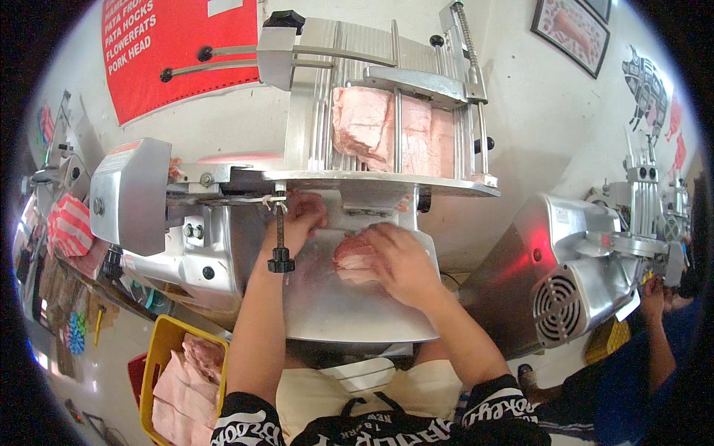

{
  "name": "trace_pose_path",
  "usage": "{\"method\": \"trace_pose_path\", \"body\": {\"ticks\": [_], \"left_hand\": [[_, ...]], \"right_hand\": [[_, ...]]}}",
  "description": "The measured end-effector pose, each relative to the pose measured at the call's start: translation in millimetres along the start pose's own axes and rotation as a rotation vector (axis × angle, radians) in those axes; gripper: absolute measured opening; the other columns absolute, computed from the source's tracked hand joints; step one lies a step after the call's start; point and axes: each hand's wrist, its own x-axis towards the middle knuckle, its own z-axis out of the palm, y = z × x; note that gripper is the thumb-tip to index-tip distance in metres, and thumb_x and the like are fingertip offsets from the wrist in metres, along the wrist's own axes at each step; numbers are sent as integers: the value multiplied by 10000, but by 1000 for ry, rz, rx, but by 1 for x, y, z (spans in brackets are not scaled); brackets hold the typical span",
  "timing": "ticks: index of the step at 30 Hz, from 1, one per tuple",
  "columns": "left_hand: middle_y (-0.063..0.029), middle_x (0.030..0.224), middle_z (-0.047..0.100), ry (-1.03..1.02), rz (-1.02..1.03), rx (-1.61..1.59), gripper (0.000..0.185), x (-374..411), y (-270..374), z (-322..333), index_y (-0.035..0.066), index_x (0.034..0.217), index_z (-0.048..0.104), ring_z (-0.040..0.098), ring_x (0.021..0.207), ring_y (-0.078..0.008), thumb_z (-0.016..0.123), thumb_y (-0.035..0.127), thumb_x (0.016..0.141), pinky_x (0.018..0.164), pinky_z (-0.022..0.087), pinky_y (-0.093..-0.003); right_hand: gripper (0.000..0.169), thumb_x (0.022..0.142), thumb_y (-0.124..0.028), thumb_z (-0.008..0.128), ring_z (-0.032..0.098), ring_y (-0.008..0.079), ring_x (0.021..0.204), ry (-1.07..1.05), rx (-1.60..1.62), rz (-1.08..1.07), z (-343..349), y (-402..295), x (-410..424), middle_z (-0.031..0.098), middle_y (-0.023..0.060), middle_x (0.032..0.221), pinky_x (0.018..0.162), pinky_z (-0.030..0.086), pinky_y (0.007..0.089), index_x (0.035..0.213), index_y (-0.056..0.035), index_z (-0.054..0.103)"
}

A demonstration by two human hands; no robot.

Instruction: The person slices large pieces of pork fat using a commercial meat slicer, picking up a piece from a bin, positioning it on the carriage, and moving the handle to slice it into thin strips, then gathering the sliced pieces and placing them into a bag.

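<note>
A metal meat slicer stands before me, its ribbed carriage [312, 111] tilted up at the back. On the carriage lies a slab of pork [362, 125], with a metal pusher arm [415, 82] against its upper edge. My left hand [305, 216] is under the carriage's front edge, behind a threaded rod with a black knob [280, 261]; blur and the rod hide what its fingers do. My right hand [397, 262] bends over the right side of a small stack of sliced pork [356, 261], touching it. That stack rests on the steel receiving tray [357, 318].
A yellow crate [148, 384] holding pork slabs [181, 398] is at lower left. Striped meat [70, 226] lies by another machine at far left. To the right stands another slicer [580, 267], where a person's hand [652, 295] is at work.
</note>
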Motion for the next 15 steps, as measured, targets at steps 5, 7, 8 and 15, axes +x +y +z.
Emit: {"method": "trace_pose_path", "body": {"ticks": [5, 7, 8, 15], "left_hand": [[-130, 1014, 690, -42, -20, -1019, 168, 16, -13, -3, -8, 1052, 643, 661, 925, -254, 574, 116, 963, 827, 591, -359], [-142, 1010, 687, -113, -36, -1174, 169, 20, -17, -6, -33, 1043, 637, 661, 918, -261, 548, 93, 973, 834, 603, -361], [-146, 1011, 687, -186, -53, -1252, 173, 24, -22, -9, -39, 1043, 636, 662, 917, -263, 544, 91, 975, 837, 606, -362], [-19, 821, 605, -49, -276, -1147, 59, 15, -17, -3, 94, 968, 655, 545, 690, -148, 641, 146, 943, 545, 441, -230]], "right_hand": [[591, 869, -329, 672, 466, 419, 1273, -94, -15, -59, -2, -11, 3, 507, 202, 1386, 1097, 361, 499, 1371, -64, 509], [598, 863, -340, 680, 468, 416, 1273, -104, -25, -58, -1, -13, 2, 506, 202, 1388, 1094, 361, 500, 1366, -62, 515], [600, 868, -346, 673, 469, 413, 1277, -111, -32, -59, 0, -13, 2, 502, 201, 1394, 1098, 358, 506, 1373, -69, 506], [612, 865, -319, 679, 476, 411, 1275, -129, -24, -77, 1, -11, 3, 506, 214, 1389, 1093, 365, 507, 1383, -62, 480]]}}
